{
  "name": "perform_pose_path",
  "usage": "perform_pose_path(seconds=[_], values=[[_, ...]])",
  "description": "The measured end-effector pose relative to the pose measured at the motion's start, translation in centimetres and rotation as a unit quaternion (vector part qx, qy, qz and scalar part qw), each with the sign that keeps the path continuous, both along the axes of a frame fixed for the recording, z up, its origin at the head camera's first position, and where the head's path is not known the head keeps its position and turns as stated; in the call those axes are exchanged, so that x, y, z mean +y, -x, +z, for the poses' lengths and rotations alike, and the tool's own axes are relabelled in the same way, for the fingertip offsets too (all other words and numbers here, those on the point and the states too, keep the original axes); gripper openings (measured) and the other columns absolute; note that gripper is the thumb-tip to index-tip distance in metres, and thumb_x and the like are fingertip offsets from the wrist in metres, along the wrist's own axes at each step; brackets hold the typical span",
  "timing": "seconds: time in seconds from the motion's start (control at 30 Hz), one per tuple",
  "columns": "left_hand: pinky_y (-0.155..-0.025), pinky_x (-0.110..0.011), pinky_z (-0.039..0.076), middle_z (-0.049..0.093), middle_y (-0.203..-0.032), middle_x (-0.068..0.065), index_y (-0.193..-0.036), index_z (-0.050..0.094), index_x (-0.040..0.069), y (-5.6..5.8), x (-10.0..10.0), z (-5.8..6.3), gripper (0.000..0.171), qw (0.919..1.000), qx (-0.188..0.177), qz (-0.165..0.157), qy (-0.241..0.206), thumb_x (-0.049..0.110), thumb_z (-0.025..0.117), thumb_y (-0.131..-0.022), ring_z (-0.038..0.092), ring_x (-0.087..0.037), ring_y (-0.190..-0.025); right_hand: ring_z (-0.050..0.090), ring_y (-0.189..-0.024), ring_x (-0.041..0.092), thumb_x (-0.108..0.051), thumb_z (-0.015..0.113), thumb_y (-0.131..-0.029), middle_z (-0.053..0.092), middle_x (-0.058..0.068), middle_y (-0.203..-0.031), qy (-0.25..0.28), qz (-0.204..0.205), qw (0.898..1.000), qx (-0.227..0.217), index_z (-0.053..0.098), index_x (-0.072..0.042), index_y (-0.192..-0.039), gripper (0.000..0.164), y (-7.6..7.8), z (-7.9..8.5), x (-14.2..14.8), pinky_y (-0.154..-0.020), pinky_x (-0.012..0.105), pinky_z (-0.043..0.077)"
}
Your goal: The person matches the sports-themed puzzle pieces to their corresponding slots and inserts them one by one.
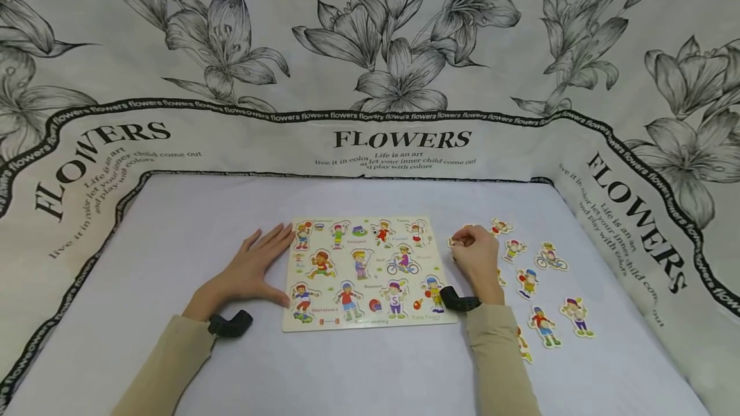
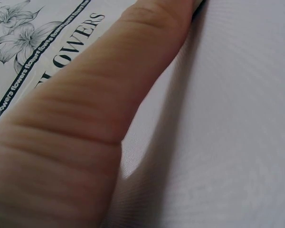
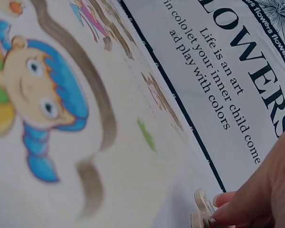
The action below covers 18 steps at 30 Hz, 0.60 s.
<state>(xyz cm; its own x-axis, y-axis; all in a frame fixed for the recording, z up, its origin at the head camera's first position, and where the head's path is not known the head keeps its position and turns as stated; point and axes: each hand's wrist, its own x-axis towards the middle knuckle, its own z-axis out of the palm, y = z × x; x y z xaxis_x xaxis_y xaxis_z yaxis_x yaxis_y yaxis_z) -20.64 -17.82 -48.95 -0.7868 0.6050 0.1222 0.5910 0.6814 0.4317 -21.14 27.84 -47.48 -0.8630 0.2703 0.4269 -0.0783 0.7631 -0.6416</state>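
Note:
A wooden puzzle board [image 1: 341, 271] with printed sports children lies flat on the white table. My left hand [image 1: 251, 271] lies spread at its left side, with fingertips and thumb at the board's edge; in the left wrist view a finger or thumb [image 2: 85, 99] fills much of the picture. My right hand [image 1: 476, 255] is just beyond the board's right edge and pinches a small wooden puzzle piece [image 3: 203, 202], mostly covered by the fingers. In the right wrist view, the board's picture of a blue-haired child [image 3: 38, 90] is close to the camera.
Several loose puzzle pieces lie right of my right hand, among them a cyclist [image 1: 550, 257], a capped child [image 1: 577, 318] and a child in blue and red [image 1: 545, 326]. Some are partly behind my right forearm. A flower-printed cloth [image 1: 405, 143] stands around the table's back and sides.

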Motion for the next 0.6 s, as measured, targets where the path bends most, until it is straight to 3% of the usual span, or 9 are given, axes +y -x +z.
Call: perform_pose_path(seconds=[0.4, 0.6], values=[[-0.12, -0.055, -0.002, 0.015, -0.165, -0.013, -0.158, 0.022, 0.005, 0.05, -0.06, 0.02, 0.136, 1.0, 0.003, -0.001, 0.002, 0.077, 0.078, -0.057, 0.009, -0.033, -0.151, 0.052, -0.061, 0.021, 0.007, 0.057, -0.069, 0.062, 0.012, -0.07, 0.026, -0.002, 0.999, 0.02, 0.072, -0.001, -0.072, 0.017, 0.0, 0.04, 0.23, -0.053, 0.022, 0.038], [-0.119, -0.056, -0.002, 0.015, -0.165, -0.014, -0.157, 0.022, 0.004, 0.05, -0.05, 0.2, 0.135, 1.0, 0.004, -0.005, 0.0, 0.075, 0.078, -0.057, 0.009, -0.034, -0.151, 0.051, -0.059, 0.019, 0.008, 0.061, -0.071, 0.063, 0.012, -0.068, 0.022, 0.016, 0.998, 0.058, 0.073, -0.001, -0.072, 0.014, -0.03, 0.36, -0.34, -0.054, 0.02, 0.037]])
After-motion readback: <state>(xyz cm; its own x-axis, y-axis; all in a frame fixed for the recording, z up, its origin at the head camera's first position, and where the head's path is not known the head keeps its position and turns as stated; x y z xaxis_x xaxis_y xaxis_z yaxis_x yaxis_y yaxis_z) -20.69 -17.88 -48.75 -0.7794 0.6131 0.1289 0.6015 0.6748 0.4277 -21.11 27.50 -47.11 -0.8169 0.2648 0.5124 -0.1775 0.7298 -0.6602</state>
